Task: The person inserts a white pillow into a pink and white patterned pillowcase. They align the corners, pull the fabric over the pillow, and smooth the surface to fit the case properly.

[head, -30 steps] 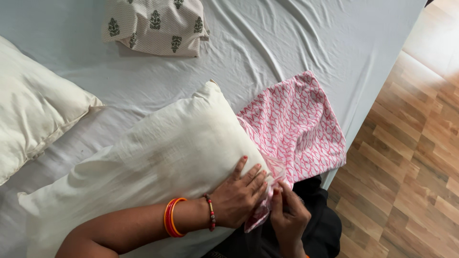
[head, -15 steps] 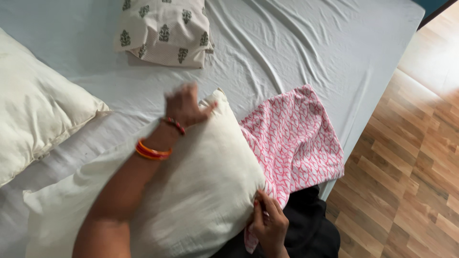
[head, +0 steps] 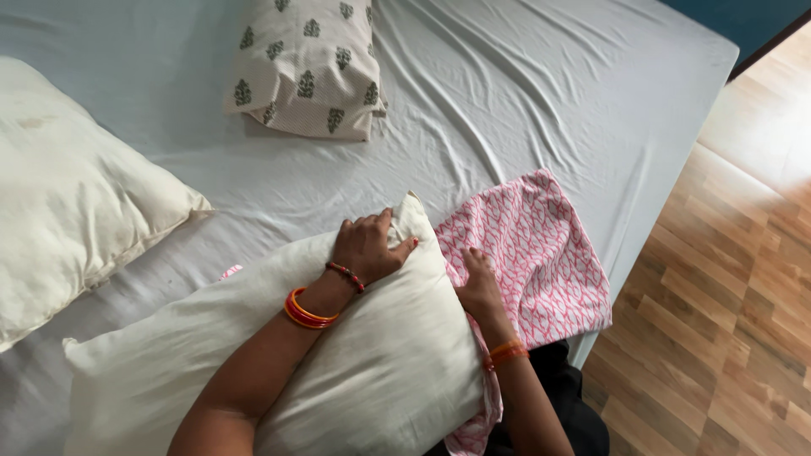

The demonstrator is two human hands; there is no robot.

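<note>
Centrally, cream pillow (head: 372, 355) lying bare on the pale sheet (head: 524, 93), long side running from lower left up to a corner near the middle of the bed. Left hand (head: 365, 247) pressed on that upper corner, fingers curled over the edge and gripping the stuffing, thumb stretched toward the right; orange bangles (head: 306, 311) and a red beaded band (head: 345, 276) on the wrist. Right hand (head: 478, 283) just beside the pillow's right edge, laid palm down, fingers spread loosely and flat on the pink patterned pillowcase (head: 541, 253); whether anything is pinched beneath, cannot tell. Orange bangles on this wrist too. Pillowcase spread flat at the bed's right edge, touching the pillow, its near end tucked under the pillow and trailing down past the forearm. Sliver of pink also showing at the pillow's upper left side.

Further out: second cream pillow (head: 76, 203) at far left, apart from the first. Folded beige cloth with dark green motifs (head: 308, 63) at top, well apart. Wooden floor (head: 726, 321) to the right of the bed.
</note>
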